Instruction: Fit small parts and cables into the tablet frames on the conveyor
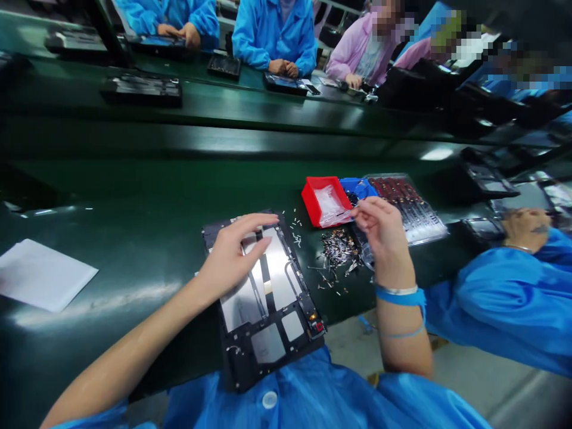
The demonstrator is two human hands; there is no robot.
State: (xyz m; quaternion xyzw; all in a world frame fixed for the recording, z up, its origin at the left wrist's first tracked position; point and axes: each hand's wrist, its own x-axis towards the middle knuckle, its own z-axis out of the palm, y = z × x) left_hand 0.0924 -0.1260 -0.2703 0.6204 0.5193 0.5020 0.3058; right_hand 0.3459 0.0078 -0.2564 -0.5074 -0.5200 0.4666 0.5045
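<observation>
My left hand (232, 259) lies spread on a black tablet chassis (263, 351) with bare metal plates, pressing on it and gripping nothing. Tiny metal parts (295, 229) are scattered just beyond its upper edge. My right hand (382, 232) hangs over a heap of small metal parts (337, 253), thumb and forefinger pinched together. Whatever is between those fingers is too small to see. A red plastic bin (319, 201) holding a clear bag stands just left of those fingertips, and a blue tray (357, 189) is partly hidden behind them.
A clear tray of dark red parts (409, 208) lies to the right on the green bench. A white sheet (44, 275) lies to the left. A co-worker's hand (525, 229) and blue sleeve are at right. Several people in smocks work with tablets across the bench.
</observation>
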